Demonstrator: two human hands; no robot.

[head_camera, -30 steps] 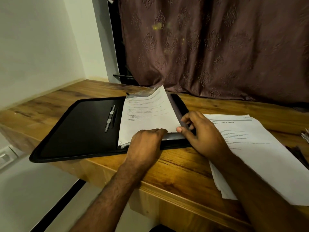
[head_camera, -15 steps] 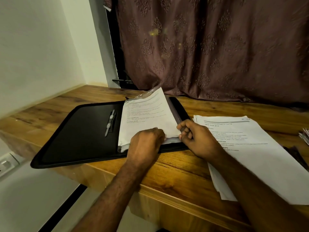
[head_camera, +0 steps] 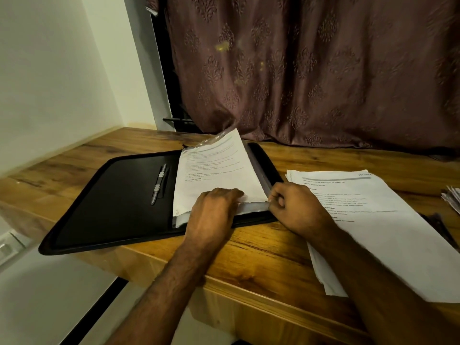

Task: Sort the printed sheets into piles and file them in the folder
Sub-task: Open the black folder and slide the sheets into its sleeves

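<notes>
A black folder [head_camera: 112,202] lies open on the wooden table [head_camera: 261,252], its metal clip [head_camera: 158,186] on the left half. Printed sheets [head_camera: 216,170] lie in a clear plastic sleeve on its right half. My left hand [head_camera: 211,215] grips the near edge of those sheets, fingers curled over it. My right hand [head_camera: 293,207] pinches the near right corner of the sleeve. A second pile of printed sheets [head_camera: 388,225] lies on the table to the right, partly under my right forearm.
A brown patterned curtain [head_camera: 311,70] hangs behind the table. White walls close in on the left. More papers [head_camera: 451,197] show at the right edge of the view. The folder's left end overhangs the table's near edge.
My right hand has curled tighter onto the sleeve's corner. My left hand stays on the sheets' near edge. The view has tilted down a little.
</notes>
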